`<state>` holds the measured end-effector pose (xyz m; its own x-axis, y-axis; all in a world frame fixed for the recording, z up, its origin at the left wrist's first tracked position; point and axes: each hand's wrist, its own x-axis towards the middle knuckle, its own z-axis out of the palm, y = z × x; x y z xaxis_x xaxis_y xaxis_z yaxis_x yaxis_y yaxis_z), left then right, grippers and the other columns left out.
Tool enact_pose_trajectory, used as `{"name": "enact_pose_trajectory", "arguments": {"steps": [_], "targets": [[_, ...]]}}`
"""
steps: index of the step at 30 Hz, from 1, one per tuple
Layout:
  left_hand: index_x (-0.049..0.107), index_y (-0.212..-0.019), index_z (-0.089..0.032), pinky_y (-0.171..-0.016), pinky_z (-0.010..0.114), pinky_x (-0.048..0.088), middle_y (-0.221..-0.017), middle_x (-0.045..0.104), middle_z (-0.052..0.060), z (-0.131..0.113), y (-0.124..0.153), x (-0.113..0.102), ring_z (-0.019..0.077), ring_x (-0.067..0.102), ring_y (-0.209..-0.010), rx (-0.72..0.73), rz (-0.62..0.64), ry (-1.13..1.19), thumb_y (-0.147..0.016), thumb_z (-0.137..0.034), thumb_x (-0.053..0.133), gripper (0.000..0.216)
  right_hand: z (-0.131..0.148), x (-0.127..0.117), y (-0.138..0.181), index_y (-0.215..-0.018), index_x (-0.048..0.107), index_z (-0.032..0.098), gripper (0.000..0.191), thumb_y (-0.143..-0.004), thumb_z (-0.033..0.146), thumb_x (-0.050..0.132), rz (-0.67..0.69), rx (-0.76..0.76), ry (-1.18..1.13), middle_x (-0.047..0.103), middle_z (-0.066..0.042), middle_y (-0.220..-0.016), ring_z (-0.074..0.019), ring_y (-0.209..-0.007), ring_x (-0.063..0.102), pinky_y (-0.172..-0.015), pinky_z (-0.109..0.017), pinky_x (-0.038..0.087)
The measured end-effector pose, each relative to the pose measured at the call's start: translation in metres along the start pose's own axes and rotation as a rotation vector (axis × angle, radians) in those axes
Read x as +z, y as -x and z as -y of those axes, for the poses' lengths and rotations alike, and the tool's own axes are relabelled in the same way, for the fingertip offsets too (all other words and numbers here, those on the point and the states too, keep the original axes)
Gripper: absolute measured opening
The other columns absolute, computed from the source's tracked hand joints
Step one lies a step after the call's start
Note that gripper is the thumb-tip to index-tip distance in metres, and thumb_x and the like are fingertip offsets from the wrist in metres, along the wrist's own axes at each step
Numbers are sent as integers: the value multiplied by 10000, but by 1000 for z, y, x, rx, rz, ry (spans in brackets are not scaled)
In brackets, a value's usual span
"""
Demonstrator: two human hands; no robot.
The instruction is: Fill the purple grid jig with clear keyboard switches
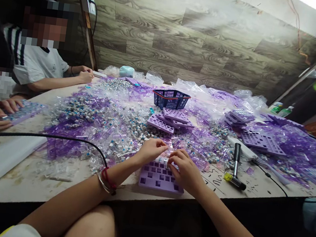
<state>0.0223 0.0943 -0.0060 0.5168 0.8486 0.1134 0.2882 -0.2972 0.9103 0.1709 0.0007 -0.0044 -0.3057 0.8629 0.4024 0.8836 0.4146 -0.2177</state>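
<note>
A purple plate with rows of square holes lies flat at the table's near edge, in front of my body. Clear, pale pieces line its far rows, partly covered by my fingers. My left hand is at the plate's far left corner, thumb and fingers pinched together. Over its far right side curls my right hand, fingertips drawn together on the top rows. Whatever small piece either hand pinches is too small to make out. Just beyond my hands spreads a pile of small white-and-blue switches.
Purple plates are stacked beyond my hands, before a dark blue basket. A hammer lies to the right. Clear and purple plastic pieces cover much of the table. Two people sit at left, one handling a purple plate. A black cable crosses above my left forearm.
</note>
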Motion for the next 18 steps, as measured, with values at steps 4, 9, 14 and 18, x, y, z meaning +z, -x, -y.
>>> {"name": "enact_pose_trajectory", "arguments": {"steps": [4,9,14,18], "targets": [[653,-720,-121,-541,225,323,-613,557,-10,0,0,1,119,465,-600,7,10,-4,-724,-420,529,323,3,1,0,-800,617,170,123,-844,90,535,-2,-27,71,618,-74,-917,-227,-1023,508,-919,-380,463],[653,-713,-123,-548,226,332,-596,542,-14,-4,2,-1,118,463,-590,-7,10,0,-722,-439,535,338,2,2,0,-801,612,160,107,-852,102,537,-20,-54,110,620,-76,-907,-235,-1002,519,-899,-394,476],[661,-731,-124,-526,215,323,-611,547,-6,-5,3,-2,117,468,-602,2,6,3,-724,-438,536,339,0,3,2,-795,606,148,89,-849,102,552,-36,-56,94,625,-78,-913,-246,-988,524,-886,-405,482],[658,-722,-125,-522,212,315,-601,535,-12,-4,2,-1,110,451,-588,-1,10,-9,-720,-430,531,331,0,4,3,-790,607,147,90,-844,96,558,-43,-46,47,623,-78,-905,-249,-990,524,-871,-399,486]]}}
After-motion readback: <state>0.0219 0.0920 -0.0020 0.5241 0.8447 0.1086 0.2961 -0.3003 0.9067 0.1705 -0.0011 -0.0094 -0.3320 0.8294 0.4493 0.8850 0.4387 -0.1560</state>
